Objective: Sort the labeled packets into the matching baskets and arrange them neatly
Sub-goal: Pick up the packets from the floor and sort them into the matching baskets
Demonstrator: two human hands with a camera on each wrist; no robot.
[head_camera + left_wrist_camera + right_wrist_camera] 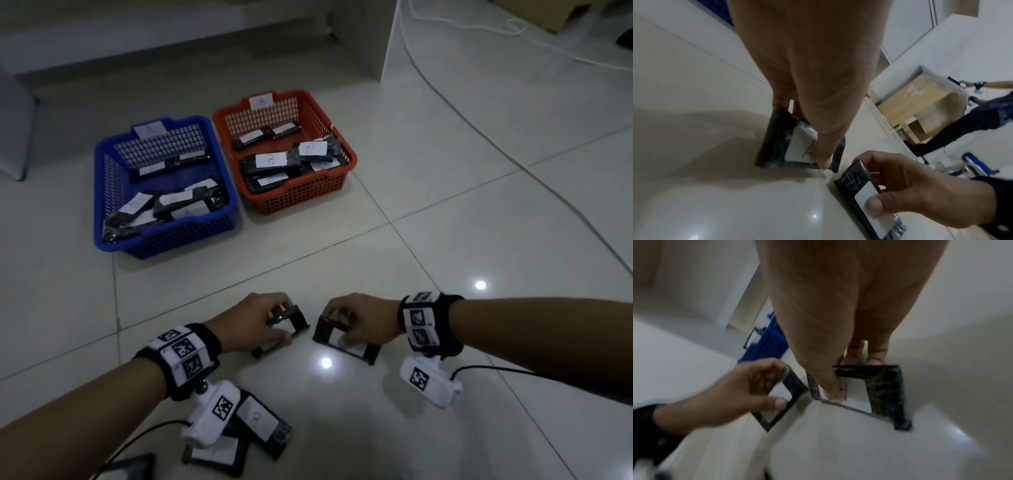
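On the tiled floor my left hand grips a black packet with a white label, thumb near and fingers far. Its label shows a red "A" in the left wrist view, on the packet. Beside it my right hand grips a second black packet; the right wrist view shows a red "A" under the thumb on this packet. Both packets are tilted, near edges at the floor. Further back stand the blue basket tagged A and the red basket tagged B, each holding several packets.
Loose packets lie by my left wrist, one labelled B, another beneath the wrist camera. A white wall corner and a cable are at the back right. Another person and a wooden box appear behind.
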